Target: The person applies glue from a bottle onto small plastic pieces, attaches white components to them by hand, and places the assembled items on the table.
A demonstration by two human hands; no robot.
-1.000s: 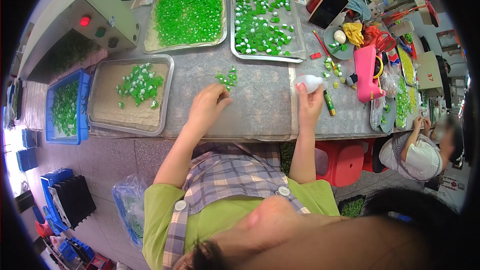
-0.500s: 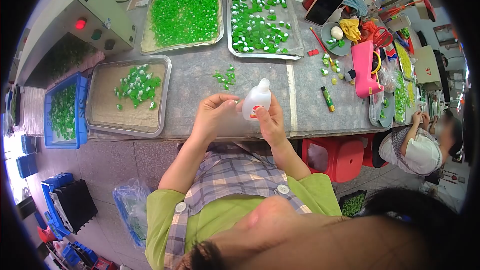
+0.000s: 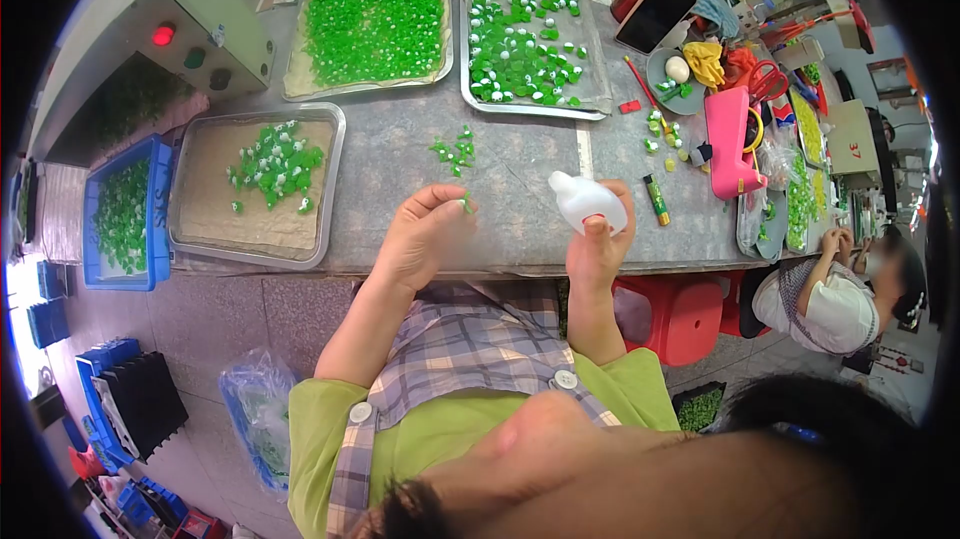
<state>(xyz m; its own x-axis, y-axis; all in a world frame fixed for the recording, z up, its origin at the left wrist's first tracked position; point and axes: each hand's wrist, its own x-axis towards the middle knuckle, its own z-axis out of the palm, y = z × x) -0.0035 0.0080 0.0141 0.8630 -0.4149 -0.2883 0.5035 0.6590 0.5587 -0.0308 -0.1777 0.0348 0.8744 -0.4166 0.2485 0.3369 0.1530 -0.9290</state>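
My left hand (image 3: 425, 234) pinches a small green plastic piece (image 3: 467, 201) between thumb and fingertips above the table's front edge. My right hand (image 3: 598, 247) is wrapped round a white squeeze bottle (image 3: 585, 199) with a red label, its nozzle tilted up and to the left. The two hands are apart. Just beyond my left hand, a small pile of green pieces (image 3: 455, 151) lies on the table. To the left, a metal tray (image 3: 200, 209) lined with brown paper holds green pieces with white round parts (image 3: 277, 164).
Two trays of green pieces, one densely filled (image 3: 375, 19) and one with white balls (image 3: 525, 39), stand at the back. A grey machine (image 3: 130, 29) and blue crate (image 3: 158, 219) are at left. A glue stick (image 3: 656, 199), pink tape dispenser (image 3: 728, 139) and phone (image 3: 655, 14) lie right. A co-worker (image 3: 825, 289) sits far right.
My right hand has moved right with the bottle, away from my left hand, and the bottle now leans left. The green piece shows more clearly in my left fingertips.
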